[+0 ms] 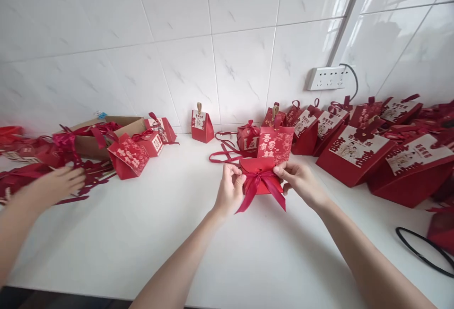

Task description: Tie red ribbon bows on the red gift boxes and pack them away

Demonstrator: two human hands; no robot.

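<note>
Between my two hands is a small red box (262, 187) with a dark pink ribbon bow (260, 176) tied on its front, the ribbon tails hanging down. My left hand (229, 188) pinches the bow's left loop at the box's left edge. On the other side, my right hand (300, 181) has its thumb and fingers closed on the right loop. Directly behind stands a patterned red box (275, 141) with white lettering. A smaller red box (248, 137) and loose ribbon (227, 154) lie behind my left hand.
Another person's hand (65, 184) reaches over ribbons at the left, near a cardboard box (88, 146). Many red gift boxes (354, 150) crowd the right side. A black loop (422, 254) lies front right. A white power strip (328, 78) is on the tiled wall.
</note>
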